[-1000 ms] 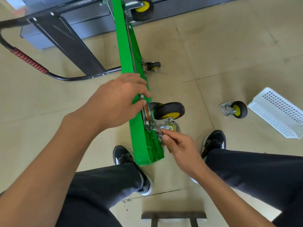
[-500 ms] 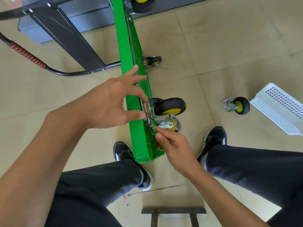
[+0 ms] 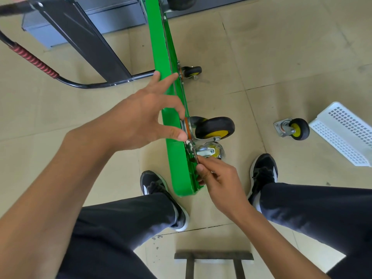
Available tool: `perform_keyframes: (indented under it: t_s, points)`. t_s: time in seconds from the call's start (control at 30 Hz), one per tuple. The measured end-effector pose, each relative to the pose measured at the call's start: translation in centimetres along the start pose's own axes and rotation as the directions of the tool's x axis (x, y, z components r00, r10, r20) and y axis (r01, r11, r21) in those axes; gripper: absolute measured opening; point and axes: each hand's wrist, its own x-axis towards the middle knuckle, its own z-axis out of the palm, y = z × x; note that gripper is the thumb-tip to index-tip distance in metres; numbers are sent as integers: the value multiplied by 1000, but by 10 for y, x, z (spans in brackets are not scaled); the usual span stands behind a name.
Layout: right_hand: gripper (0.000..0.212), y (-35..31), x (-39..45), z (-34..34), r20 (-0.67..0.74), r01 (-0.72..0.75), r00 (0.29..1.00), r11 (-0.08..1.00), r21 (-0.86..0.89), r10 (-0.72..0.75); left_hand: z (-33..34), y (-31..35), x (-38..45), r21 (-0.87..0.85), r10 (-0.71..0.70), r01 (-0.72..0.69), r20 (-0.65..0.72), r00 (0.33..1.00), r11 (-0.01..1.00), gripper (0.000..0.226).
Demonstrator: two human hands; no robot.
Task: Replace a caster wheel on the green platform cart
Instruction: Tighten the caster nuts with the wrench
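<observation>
Green platform cart (image 3: pixel 161 57) tipped on edge on the tiled floor (image 3: pixel 281 57). Left hand (image 3: pixel 141 121) spread, thumb and fingertip pinching the black-and-yellow caster wheel's (image 3: pixel 214 128) metal plate. Right hand (image 3: pixel 218 178) pinching at the plate's lower edge. Spare caster (image 3: pixel 292 128) beside white perforated basket (image 3: pixel 346 133).

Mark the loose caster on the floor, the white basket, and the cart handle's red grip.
loose caster (image 3: pixel 298 129), head view, on its tyre
white basket (image 3: pixel 342 129), head view, perforated wall
red grip (image 3: pixel 36 62), head view, mid-length
</observation>
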Motion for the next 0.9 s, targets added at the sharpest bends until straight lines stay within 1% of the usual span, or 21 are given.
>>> perform_keyframes:
  t_s: [0.17, 0.4, 0.53, 0.73, 0.9]
  points:
    - [44, -1, -1, -1, -1, 1, 1000, 1000, 9, -1, 0, 3, 2, -27, -10, 10, -2, 1000, 1000, 45]
    - [40, -8, -5, -9, -21, 29, 999, 999, -46, -30, 1, 7, 6, -6, -19, 19, -13, 1000, 1000, 47]
    - [46, -13, -6, -10, -9, 11, 1000, 999, -41, -12, 1, 8, 9, -2, -25, 25, -13, 1000, 1000, 46]
    - [46, -12, -8, -12, -9, 17, 1000, 999, -44, -18, 1, 8, 11, 8, -25, 25, -18, 1000, 1000, 44]
    - [38, -3, -4, -11, 5, 5, 1000, 1000, -18, -4, 0, 7, 11, 16, -25, 26, -21, 999, 1000, 42]
